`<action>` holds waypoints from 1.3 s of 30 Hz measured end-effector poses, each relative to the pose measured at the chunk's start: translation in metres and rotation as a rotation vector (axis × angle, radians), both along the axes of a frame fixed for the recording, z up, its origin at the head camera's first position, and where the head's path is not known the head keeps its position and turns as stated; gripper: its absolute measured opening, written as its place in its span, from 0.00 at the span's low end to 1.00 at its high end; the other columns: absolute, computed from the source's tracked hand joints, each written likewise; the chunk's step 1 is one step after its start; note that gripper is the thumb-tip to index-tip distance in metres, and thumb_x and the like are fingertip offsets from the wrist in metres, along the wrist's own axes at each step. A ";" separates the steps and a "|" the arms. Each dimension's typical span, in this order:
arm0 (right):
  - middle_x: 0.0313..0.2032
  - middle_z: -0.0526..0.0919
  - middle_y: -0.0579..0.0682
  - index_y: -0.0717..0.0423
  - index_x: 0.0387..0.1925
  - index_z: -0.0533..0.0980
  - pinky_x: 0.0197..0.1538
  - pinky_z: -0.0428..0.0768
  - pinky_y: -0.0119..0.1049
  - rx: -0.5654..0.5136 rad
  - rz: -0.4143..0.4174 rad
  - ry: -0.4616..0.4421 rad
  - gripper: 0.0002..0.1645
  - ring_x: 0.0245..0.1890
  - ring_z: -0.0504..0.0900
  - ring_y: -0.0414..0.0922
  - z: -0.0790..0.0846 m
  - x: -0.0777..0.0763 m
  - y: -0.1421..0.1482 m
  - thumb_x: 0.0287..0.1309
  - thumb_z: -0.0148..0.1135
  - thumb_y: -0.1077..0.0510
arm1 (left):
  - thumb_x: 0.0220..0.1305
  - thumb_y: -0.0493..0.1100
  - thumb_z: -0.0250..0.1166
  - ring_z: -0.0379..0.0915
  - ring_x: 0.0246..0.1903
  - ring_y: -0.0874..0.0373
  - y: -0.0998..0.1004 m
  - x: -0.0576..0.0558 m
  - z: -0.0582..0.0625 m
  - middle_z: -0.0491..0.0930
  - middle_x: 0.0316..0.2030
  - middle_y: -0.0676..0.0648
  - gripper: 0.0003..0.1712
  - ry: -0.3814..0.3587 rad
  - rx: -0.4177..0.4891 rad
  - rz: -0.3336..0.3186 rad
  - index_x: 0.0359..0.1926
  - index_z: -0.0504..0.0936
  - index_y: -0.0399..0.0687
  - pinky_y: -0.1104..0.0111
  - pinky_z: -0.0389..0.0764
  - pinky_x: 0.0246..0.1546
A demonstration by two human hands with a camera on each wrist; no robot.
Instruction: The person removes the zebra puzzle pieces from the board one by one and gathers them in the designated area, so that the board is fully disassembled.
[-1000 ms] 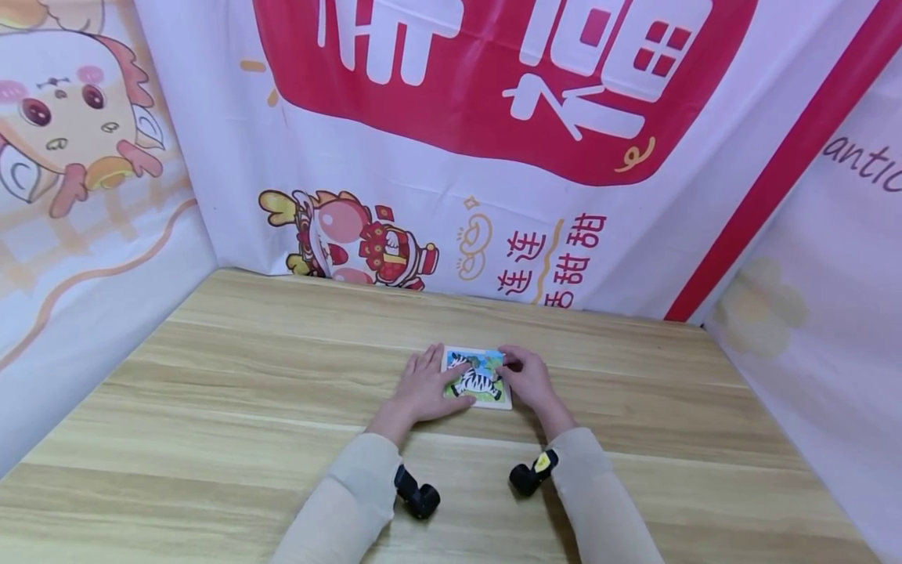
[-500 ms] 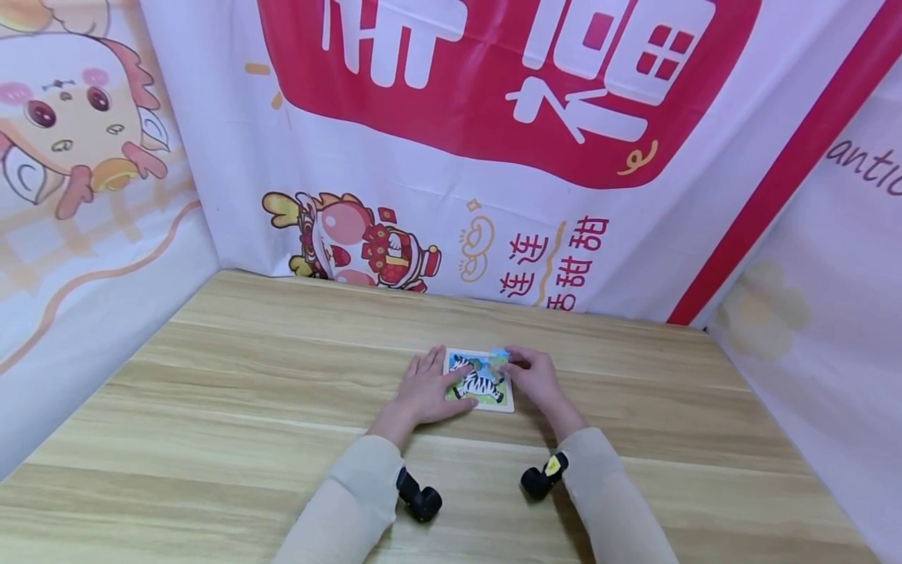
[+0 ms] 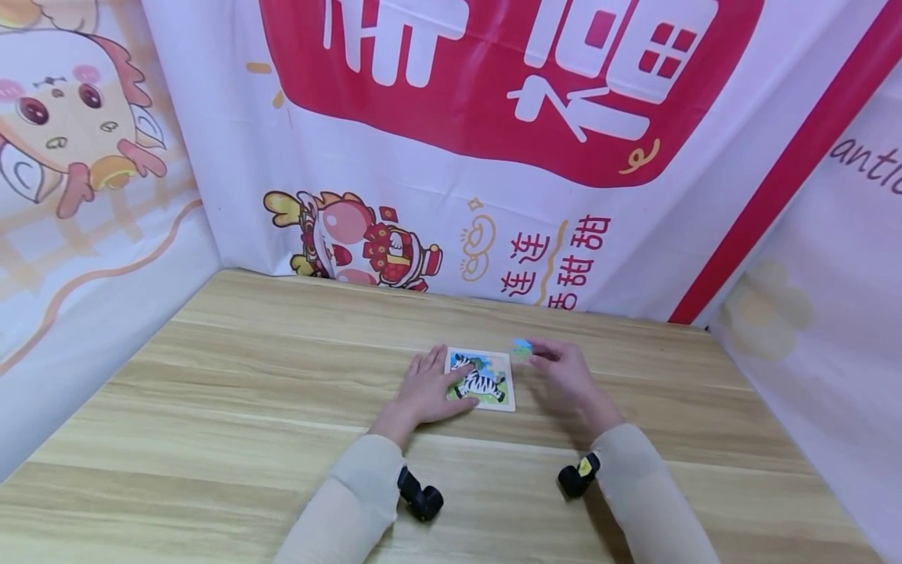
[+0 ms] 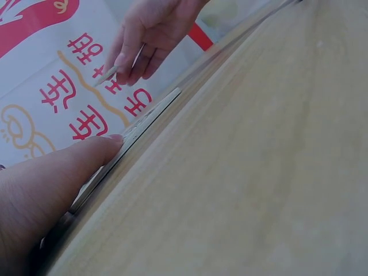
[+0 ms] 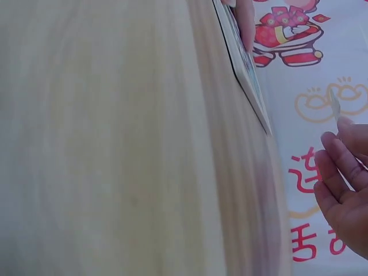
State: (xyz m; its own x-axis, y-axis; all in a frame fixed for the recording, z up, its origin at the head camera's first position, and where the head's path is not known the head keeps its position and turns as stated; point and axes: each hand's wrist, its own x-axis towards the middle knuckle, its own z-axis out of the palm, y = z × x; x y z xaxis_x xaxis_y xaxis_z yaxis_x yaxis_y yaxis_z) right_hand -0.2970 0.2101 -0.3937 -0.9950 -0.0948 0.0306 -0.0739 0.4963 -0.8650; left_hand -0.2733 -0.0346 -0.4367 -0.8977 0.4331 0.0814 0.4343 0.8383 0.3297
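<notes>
A flat square zebra jigsaw puzzle (image 3: 486, 384) in a pale frame lies on the table. Its upper right corner shows a bare pale patch. The left hand (image 3: 427, 389) rests across the puzzle's left side, thumb and fingers spread, the thumb lying over the picture. Up and to the right of the board, the right hand (image 3: 567, 374) pinches a blue and green puzzle piece (image 3: 521, 348) between thumb and fingertips. In the left wrist view the piece (image 4: 107, 75) is seen edge-on, raised above the board. The right wrist view shows the same piece (image 5: 334, 104) held thinly at the fingertips.
The wood-grain table (image 3: 247, 407) reaches back to a printed cloth (image 3: 451, 172) hanging behind it. More printed cloth hangs at the left and right sides. A small black camera is strapped to each wrist, over pale sleeves (image 3: 352, 493).
The right hand has lifted the blue and green piece out of the puzzle's upper right corner and moved it right, off the board. The left hand has stayed on the puzzle.
</notes>
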 end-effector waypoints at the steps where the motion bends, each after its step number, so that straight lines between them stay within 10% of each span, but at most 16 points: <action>1: 0.41 0.76 0.51 0.53 0.48 0.73 0.46 0.71 0.39 0.016 0.003 0.021 0.19 0.43 0.72 0.45 0.002 0.001 0.003 0.52 0.57 0.63 | 0.49 0.74 0.42 0.29 0.62 0.47 0.000 0.000 0.000 0.39 0.64 0.37 0.39 0.001 0.004 -0.001 0.62 0.56 0.68 0.52 0.33 0.57; 19: 0.45 0.74 0.62 0.65 0.51 0.69 0.43 0.72 0.34 0.075 0.009 0.129 0.21 0.43 0.72 0.49 0.003 0.006 0.079 0.54 0.55 0.63 | 0.51 0.72 0.44 0.31 0.62 0.47 -0.002 0.002 0.003 0.40 0.64 0.37 0.38 0.000 0.011 -0.006 0.62 0.56 0.67 0.52 0.33 0.57; 31: 0.50 0.71 0.59 0.58 0.54 0.68 0.53 0.62 0.48 0.044 -0.003 -0.018 0.23 0.50 0.66 0.52 -0.007 0.005 0.116 0.57 0.53 0.54 | 0.50 0.73 0.43 0.31 0.62 0.47 -0.001 0.002 0.004 0.40 0.64 0.37 0.39 -0.002 -0.003 -0.008 0.62 0.56 0.67 0.52 0.34 0.57; 39: 0.51 0.65 0.62 0.62 0.56 0.64 0.51 0.67 0.41 -0.444 -0.041 -0.231 0.24 0.48 0.70 0.54 -0.017 0.007 0.127 0.57 0.50 0.65 | 0.51 0.72 0.44 0.31 0.62 0.47 -0.001 0.003 0.005 0.40 0.64 0.37 0.38 -0.008 0.001 -0.008 0.62 0.56 0.67 0.52 0.34 0.57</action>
